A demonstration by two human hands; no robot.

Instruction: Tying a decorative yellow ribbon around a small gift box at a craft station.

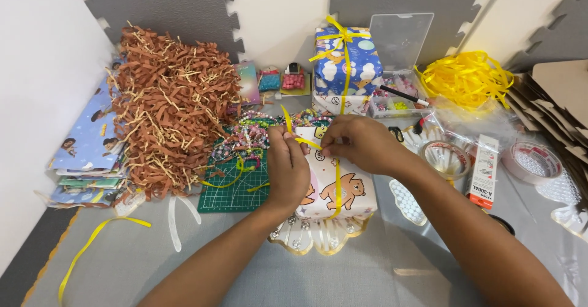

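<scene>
My left hand (288,166) and right hand (361,143) both pinch the yellow ribbon (336,187) that runs over the small wrapped box (343,190) with bear print, each grip closed on a strand at the box's top edge. The box sits on a scalloped white tray (318,236) in the middle of the desk (245,264). Behind it a clear plastic case (401,102) stands open with small beads inside, beside a blue wrapped box (346,62) already tied. Left lies a heap of brown paper shred (168,105), with bead bracelets (251,135) on a green cutting mat (236,190). Tape rolls (445,158) and loose yellow ribbon (468,77) crowd the right.
</scene>
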